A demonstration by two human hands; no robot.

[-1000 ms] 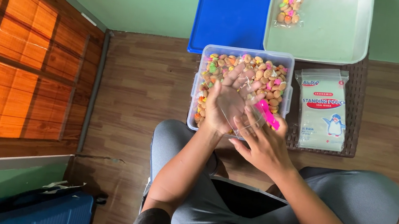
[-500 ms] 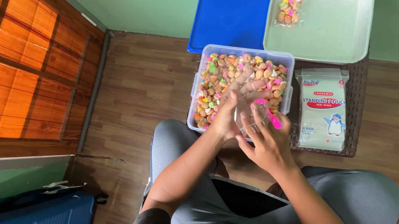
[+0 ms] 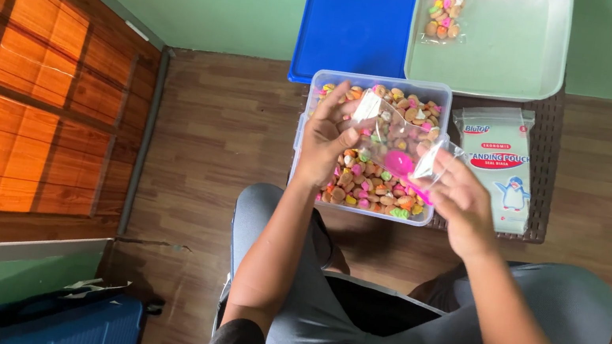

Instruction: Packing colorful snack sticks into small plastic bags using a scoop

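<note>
Clear pouch stretched between both hands (over snack tub).

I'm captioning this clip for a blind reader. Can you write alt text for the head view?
A seated person's left hand and right hand stretch a clear plastic pouch open over a clear tub of colourful iced biscuits; the right hand also holds a pink scoop. A blue lid lies beyond.
</note>
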